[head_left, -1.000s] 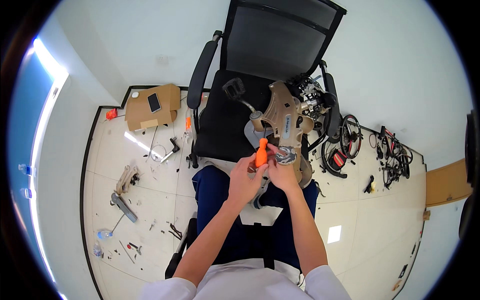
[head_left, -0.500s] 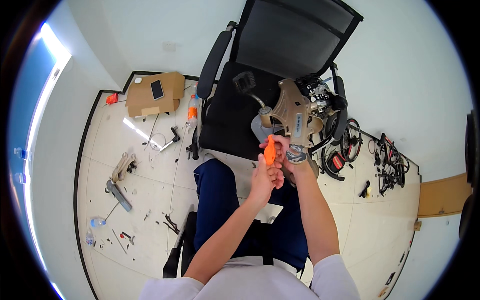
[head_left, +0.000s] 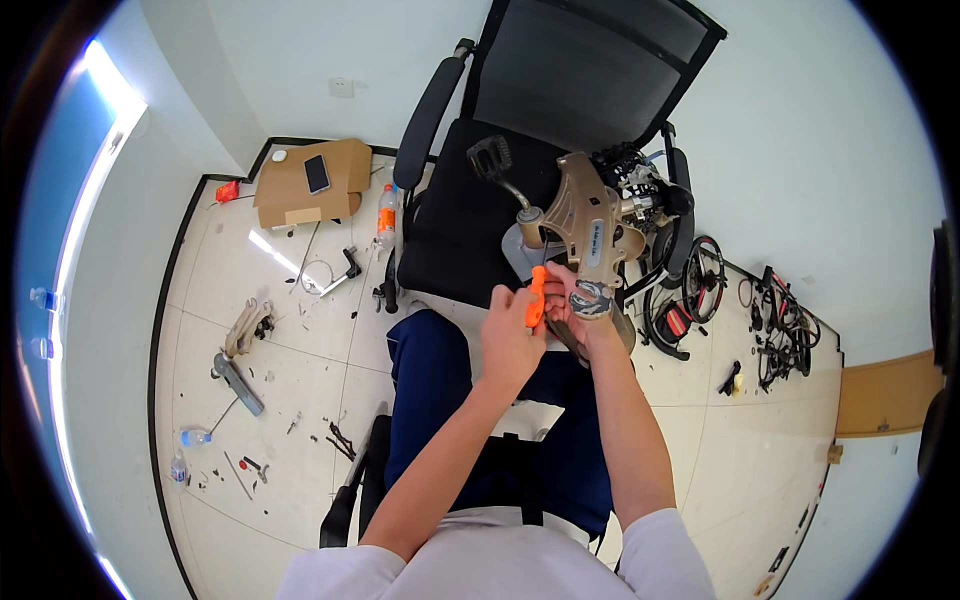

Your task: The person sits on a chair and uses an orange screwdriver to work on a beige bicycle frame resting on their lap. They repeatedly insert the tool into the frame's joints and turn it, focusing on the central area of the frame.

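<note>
My left hand (head_left: 510, 338) is closed around an orange-handled tool (head_left: 537, 296) that looks like a screwdriver. A thin dark shaft seems to run up from it toward the frame. Close beside the handle, my right hand (head_left: 564, 305) has its fingers curled; what they grip is partly hidden. A bronze-coloured bicycle frame piece (head_left: 588, 215) leans on the chair seat, its grey-patterned lower end over my right wrist. A crank arm with a black pedal (head_left: 490, 158) sticks out from its left side.
The black office chair (head_left: 455, 235) stands before my knees. On the floor at left are a cardboard sheet (head_left: 290, 190) with a phone (head_left: 316, 174), an orange-labelled bottle (head_left: 387, 215), a grey tube part (head_left: 238, 384) and scattered small parts. Bicycle wheels (head_left: 703, 280) lie at right.
My left hand has moved up and now wraps the orange handle from the left, knuckles up. The right hand's fingers have drawn back from the handle's left side. The frame piece has shifted slightly upward.
</note>
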The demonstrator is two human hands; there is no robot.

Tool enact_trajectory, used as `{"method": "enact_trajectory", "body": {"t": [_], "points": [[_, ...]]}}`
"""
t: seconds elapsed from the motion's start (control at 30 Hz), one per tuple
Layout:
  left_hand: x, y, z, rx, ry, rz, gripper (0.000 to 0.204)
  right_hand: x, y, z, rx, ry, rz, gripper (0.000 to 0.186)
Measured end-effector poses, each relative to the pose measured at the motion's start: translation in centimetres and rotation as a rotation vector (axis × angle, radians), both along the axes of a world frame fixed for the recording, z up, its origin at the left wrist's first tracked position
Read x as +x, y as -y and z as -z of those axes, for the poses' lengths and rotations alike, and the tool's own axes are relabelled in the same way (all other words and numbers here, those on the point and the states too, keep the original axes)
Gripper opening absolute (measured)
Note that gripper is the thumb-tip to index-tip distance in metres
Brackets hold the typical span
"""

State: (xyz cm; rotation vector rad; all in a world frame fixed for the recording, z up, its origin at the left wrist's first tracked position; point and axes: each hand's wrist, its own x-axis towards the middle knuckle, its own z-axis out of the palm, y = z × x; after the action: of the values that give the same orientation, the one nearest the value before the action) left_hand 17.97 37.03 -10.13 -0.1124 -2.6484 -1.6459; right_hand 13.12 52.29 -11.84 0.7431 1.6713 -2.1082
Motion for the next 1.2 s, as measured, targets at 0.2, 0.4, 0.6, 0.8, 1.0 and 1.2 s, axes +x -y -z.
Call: {"method": "enact_trajectory", "body": {"t": [0.2,0.4,0.6,0.8,1.0,1.2], "points": [[-0.7,0.0,1.4,0.139,-0.443,0.124,0.043,0.2,1.2,-0.8,0.158,0.001,0.029,0.026],[0.7,0.1,2.3,0.817,0.517,-0.068,0.038,1.0,0.5,0.3,-0.256,-0.079,0.140,0.030],[-0.7,-0.6,1.1,1.296,1.070,0.095,0.049,0.3,-0.3,2.3,-0.305,-0.091,0.020,0.038],[-1.7,-1.2,1.7,1.186,1.019,-0.004,0.035,1.2,2.3,-0.4,0.046,-0.052,0.072,0.042],[-1.2,-1.1,0.6,1.026,0.937,-0.038,0.031,2.5,2.6,-0.1,0.207,-0.155,0.060,0.032],[1.2,0.6,-1.6,0.703,0.864,0.254,0.046,4.9,0.7,-4.3,0.479,-0.241,0.087,0.020]]}}
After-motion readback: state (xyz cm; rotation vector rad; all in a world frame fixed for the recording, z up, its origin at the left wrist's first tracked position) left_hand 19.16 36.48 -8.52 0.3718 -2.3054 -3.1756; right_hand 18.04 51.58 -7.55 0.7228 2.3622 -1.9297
